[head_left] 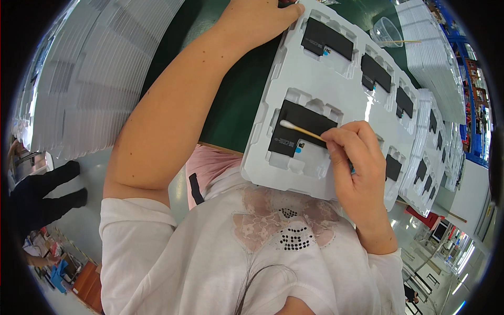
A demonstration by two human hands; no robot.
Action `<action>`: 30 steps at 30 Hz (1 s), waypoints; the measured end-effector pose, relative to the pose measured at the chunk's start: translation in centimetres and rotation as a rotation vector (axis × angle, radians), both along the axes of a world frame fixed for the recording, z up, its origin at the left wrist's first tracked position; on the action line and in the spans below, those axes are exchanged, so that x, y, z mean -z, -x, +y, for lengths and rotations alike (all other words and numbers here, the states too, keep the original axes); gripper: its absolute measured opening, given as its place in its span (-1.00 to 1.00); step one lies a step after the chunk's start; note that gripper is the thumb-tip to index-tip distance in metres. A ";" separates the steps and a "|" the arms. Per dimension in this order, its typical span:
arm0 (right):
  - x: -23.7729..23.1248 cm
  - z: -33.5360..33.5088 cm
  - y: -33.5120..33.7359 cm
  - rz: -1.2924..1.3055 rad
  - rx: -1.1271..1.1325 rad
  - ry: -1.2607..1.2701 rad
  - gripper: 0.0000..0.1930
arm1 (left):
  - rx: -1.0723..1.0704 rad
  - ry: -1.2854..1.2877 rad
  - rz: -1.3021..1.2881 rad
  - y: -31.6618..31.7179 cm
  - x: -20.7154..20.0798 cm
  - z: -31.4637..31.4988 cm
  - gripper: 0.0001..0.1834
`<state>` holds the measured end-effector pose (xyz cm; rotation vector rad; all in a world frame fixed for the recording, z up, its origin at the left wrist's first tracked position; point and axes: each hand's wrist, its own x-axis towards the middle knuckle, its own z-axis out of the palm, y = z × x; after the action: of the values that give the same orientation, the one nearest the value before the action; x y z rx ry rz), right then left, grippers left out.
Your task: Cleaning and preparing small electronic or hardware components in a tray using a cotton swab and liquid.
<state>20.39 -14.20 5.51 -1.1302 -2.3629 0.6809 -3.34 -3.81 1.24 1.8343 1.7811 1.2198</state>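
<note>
My right hand (362,168) is closed, pinching the stick of a cotton swab (302,130) between thumb and forefinger. The swab's white tip lies over the near-left flat black piece, which looks like a battery (290,118), with a blue dot by its small tab. It sits in a pocket of a white plastic tray (336,84). More pieces of that kind, such as a far-left one (331,39) and a middle one (376,72), fill other pockets. At the tray's far left corner is my left hand (265,18), one fingertip by the rim; most of its fingers are cut off by the upper edge.
Tall stacks of clear trays stand at left (79,79) and far right (428,58). Another loaded tray (422,152) lies to the right. A clear cup (385,32) with a thin stick stands beyond the tray on the green table (231,113). Another person's dark-clad legs (47,189) show at left.
</note>
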 end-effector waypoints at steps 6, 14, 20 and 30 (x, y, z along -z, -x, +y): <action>-0.1 -0.1 0.0 -0.001 -0.010 0.028 -0.88 | 0.006 0.032 -0.014 -0.3 -0.6 -0.1 -0.70; 0.2 -0.1 0.3 0.030 0.080 0.026 -0.91 | 0.017 0.012 -0.022 -0.2 -0.1 0.1 -0.69; -0.2 -0.1 0.0 -0.010 0.012 0.058 -0.90 | 0.022 0.025 -0.037 -0.1 -0.4 -0.2 -0.69; -0.2 -0.2 0.0 -0.005 0.019 0.063 -0.89 | 0.023 0.012 -0.011 -0.2 -0.3 0.0 -0.71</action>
<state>20.40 -14.39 5.75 -1.1807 -2.3466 0.7518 -3.12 -3.82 1.55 1.8331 1.7529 1.2058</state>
